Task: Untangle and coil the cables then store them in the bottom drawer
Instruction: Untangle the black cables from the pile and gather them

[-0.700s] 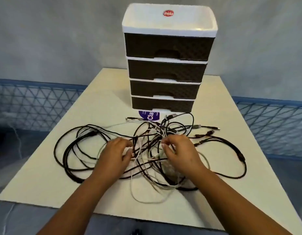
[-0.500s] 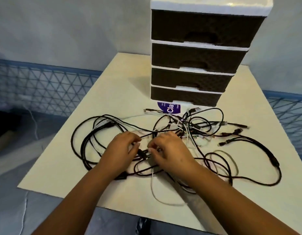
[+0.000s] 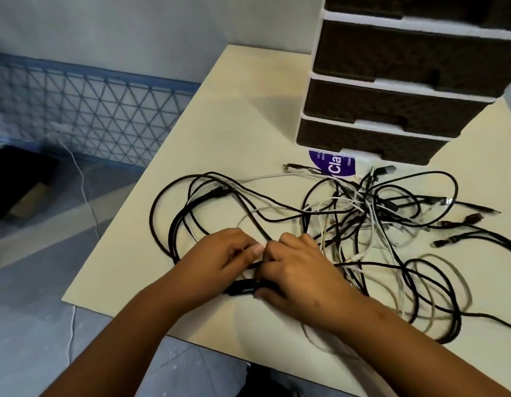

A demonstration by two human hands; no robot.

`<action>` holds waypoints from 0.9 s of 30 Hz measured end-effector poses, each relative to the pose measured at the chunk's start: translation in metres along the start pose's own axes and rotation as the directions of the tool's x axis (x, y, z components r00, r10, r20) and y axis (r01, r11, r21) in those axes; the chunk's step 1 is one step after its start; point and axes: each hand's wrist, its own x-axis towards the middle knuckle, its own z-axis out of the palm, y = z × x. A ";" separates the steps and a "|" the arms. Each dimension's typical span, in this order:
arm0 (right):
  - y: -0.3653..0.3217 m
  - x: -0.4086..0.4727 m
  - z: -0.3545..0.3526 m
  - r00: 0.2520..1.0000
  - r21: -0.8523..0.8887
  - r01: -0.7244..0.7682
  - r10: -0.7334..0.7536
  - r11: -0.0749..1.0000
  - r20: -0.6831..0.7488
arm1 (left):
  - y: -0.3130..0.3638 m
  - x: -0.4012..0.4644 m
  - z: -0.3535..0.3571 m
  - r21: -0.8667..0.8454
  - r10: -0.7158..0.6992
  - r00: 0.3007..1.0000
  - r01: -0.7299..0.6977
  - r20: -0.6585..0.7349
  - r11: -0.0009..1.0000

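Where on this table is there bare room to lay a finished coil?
Bare patches: the far left stretch of the table, between its back edge, the drawer unit and the cables; also the near-left corner beside the left hand. Crowded: from both hands rightward, including around the right hand.

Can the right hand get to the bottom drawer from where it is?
Probably yes. The right hand is busy pinching black cables, but only the low tangle of cables lies between it and the shut bottom drawer, so it could go over.
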 end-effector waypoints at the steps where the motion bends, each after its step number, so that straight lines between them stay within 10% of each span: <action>1: 0.002 0.000 -0.004 0.999 0.035 -0.041 0.042 0.999 -0.011 | 0.000 -0.003 -0.004 -0.007 -0.010 0.999 0.010 0.036 1.000; 7: 0.020 -0.011 -0.047 0.929 0.541 -0.278 0.364 0.794 -0.057 | -0.003 -0.009 -0.030 0.194 -0.010 0.995 -0.010 0.102 0.981; 12: 0.041 -0.022 -0.080 0.781 0.814 -0.283 0.615 0.507 -0.111 | -0.016 0.008 -0.063 0.297 0.062 0.978 0.000 -0.198 0.955; 17: 0.049 -0.028 -0.109 0.792 0.860 -0.351 0.607 0.370 0.062 | 0.000 0.032 -0.071 0.365 -0.020 0.907 0.190 -0.422 0.911; 27: 0.050 -0.035 -0.151 0.785 0.988 0.078 0.619 -0.136 0.024 | 0.092 0.042 -0.015 0.353 0.384 0.778 -0.223 -0.498 0.909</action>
